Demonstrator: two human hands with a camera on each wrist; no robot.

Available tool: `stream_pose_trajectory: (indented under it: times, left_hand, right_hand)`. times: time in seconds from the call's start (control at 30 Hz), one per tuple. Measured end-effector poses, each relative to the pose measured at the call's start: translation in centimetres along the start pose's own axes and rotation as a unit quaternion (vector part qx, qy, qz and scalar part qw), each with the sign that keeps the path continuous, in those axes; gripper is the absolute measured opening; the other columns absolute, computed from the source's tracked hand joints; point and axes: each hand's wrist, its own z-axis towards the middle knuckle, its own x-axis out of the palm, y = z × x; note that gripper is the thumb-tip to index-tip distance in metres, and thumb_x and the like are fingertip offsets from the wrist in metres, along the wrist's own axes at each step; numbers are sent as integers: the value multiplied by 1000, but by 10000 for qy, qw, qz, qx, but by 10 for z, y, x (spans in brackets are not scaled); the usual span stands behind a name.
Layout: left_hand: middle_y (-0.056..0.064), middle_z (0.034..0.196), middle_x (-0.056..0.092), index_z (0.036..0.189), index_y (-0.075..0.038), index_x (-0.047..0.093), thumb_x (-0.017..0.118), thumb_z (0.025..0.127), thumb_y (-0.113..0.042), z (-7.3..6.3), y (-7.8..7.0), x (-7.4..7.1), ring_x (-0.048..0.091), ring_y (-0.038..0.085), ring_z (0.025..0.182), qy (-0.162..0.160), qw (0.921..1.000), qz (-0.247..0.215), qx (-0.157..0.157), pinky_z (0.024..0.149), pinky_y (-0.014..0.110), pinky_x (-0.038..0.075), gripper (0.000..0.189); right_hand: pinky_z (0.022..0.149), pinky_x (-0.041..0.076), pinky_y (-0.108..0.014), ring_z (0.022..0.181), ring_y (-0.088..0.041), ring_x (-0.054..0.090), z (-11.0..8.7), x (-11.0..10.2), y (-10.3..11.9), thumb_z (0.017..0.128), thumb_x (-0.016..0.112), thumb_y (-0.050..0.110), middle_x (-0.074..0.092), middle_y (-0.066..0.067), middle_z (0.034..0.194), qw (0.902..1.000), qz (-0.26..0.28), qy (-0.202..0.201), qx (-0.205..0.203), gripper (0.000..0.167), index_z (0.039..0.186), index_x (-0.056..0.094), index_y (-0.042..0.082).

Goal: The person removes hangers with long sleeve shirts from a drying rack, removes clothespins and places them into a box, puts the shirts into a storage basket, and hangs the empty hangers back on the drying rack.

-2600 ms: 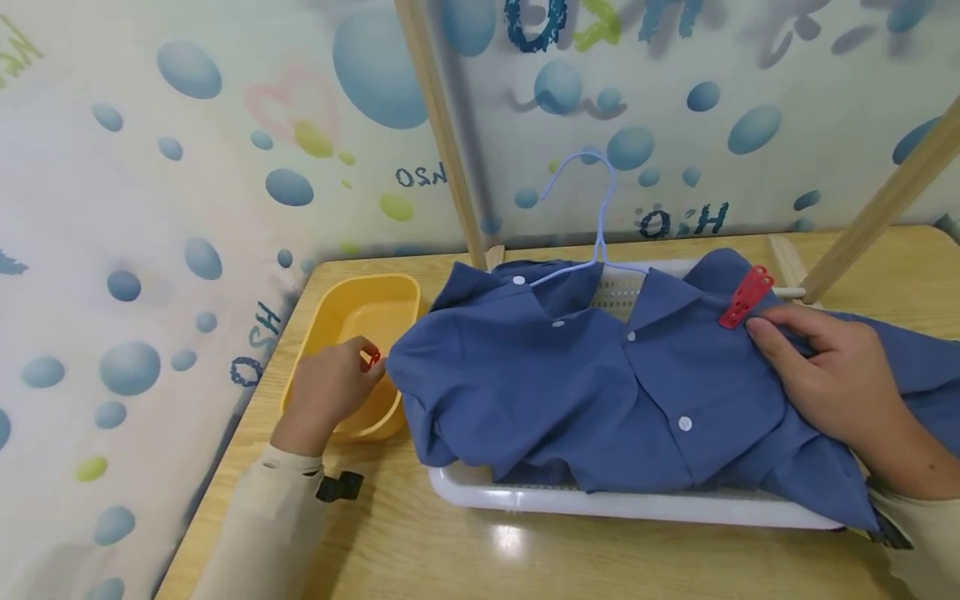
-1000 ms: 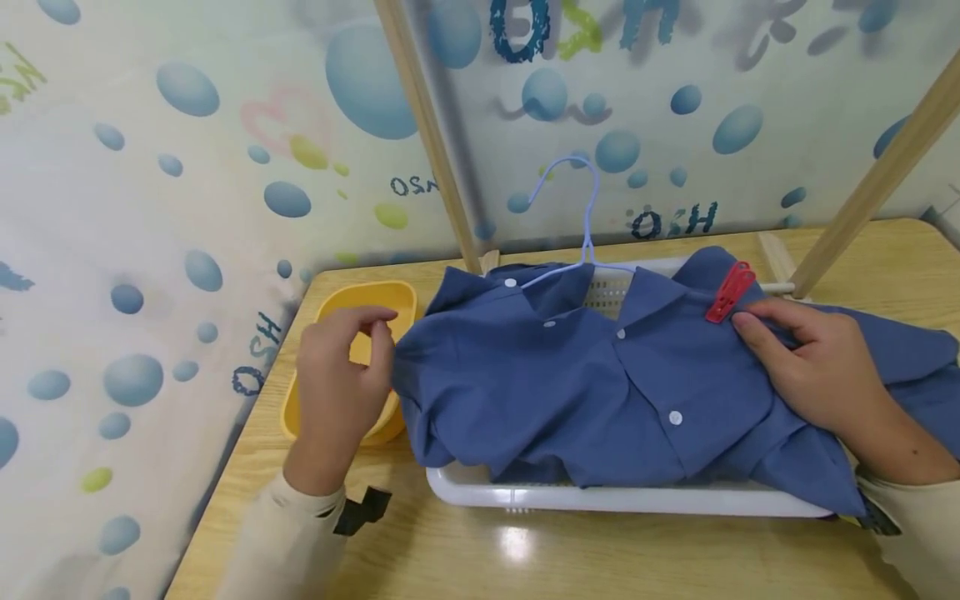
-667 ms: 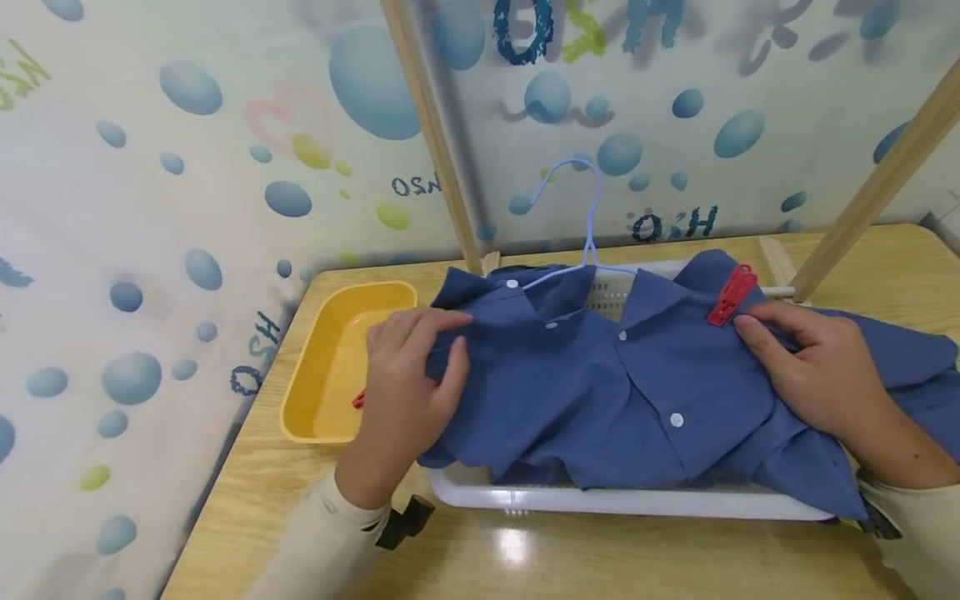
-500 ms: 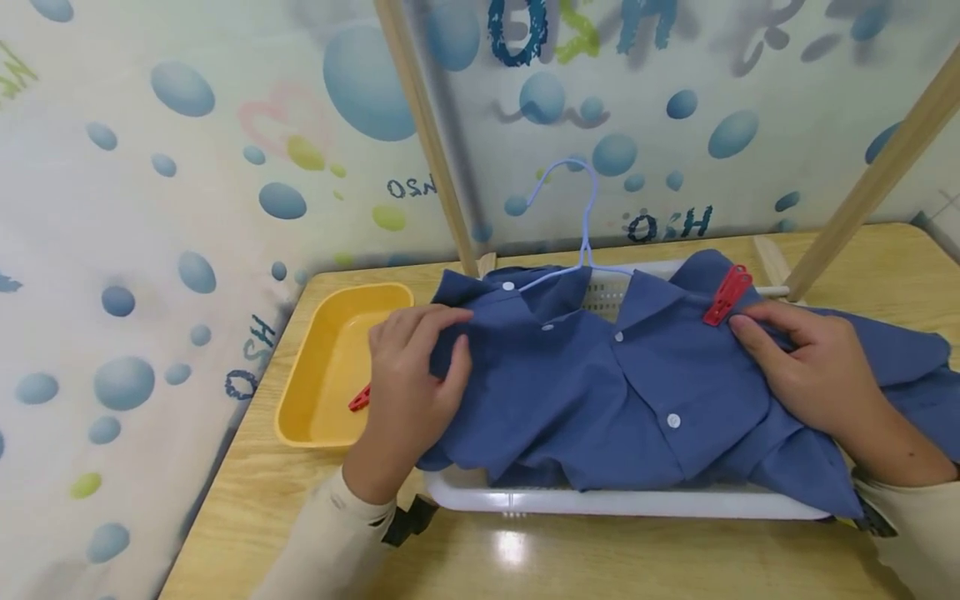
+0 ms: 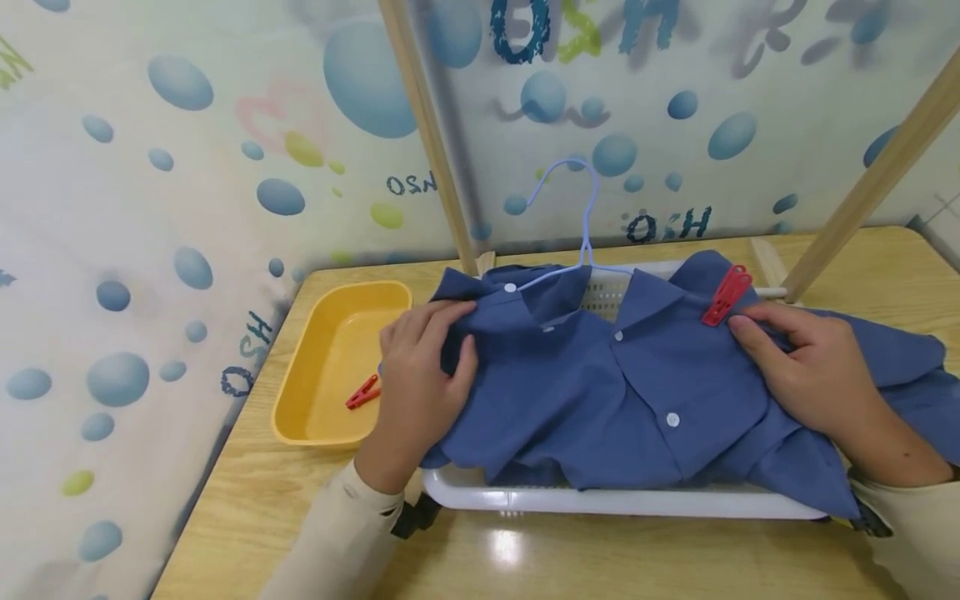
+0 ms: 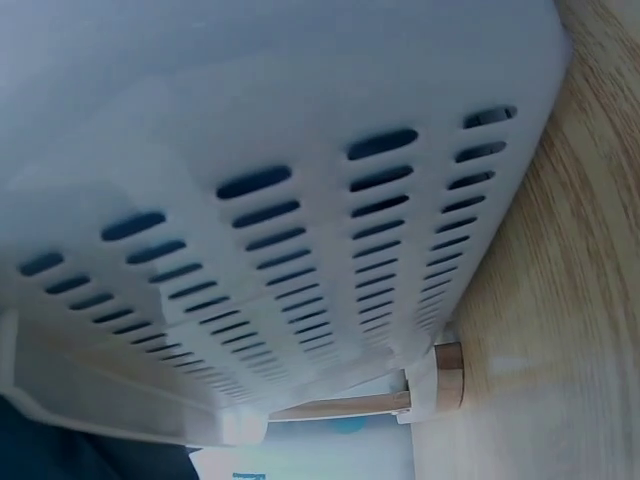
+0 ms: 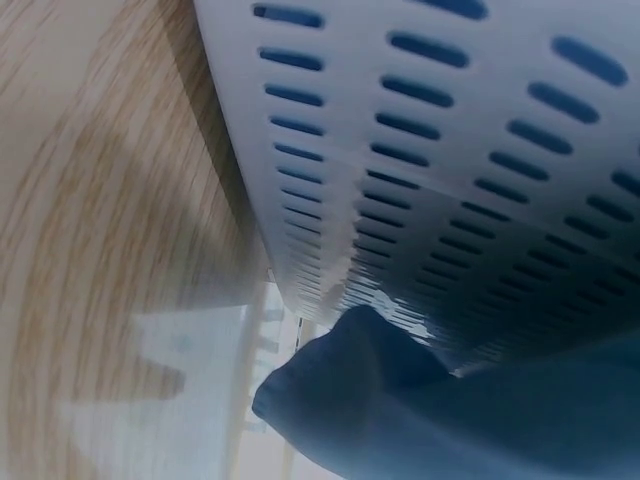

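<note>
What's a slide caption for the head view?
Left hand and right hand at a blue collared shirt with red plastic clothespin over white plastic basket.

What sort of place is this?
Probably an indoor laundry area, perhaps staged: a shirt on a hanger, a white basket beneath it and a red clothespin on the shirt.

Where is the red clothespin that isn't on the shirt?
In the head view, that red clothespin lies inside the yellow tub at picture left, in its near right part, just beside the left hand.
</note>
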Motion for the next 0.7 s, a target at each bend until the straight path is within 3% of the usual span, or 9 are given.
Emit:
stream_pose_trajectory:
  times: [0.7]
  left_hand:
    - [8, 132, 62, 136, -16, 60, 60, 97, -25, -2, 7, 9, 55, 26, 125, 706, 9956, 240, -571, 102, 50, 34, 39]
  right_hand:
    - [69, 37, -2, 73, 18, 51, -1, -2, -2, 90, 68, 3, 55, 44, 90, 9997, 17, 68, 216, 12, 100, 72, -2]
